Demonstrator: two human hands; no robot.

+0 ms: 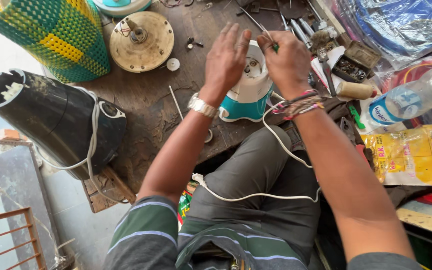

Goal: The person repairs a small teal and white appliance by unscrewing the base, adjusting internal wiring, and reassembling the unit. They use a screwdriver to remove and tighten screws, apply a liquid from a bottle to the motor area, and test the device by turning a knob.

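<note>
Mixer base (248, 90): white upper shell, teal lower band, upright at near edge of wooden surface (151, 100). Top coupling exposed, facing up. White power cord (256, 196) trails from base down across lap, plug end hanging loose.

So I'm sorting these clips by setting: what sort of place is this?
Most likely a small appliance repair stall. A white and teal mixer base sits opened on a worn wooden bench, the right hand works on it with a tool, and loose tools lie scattered behind.
</note>
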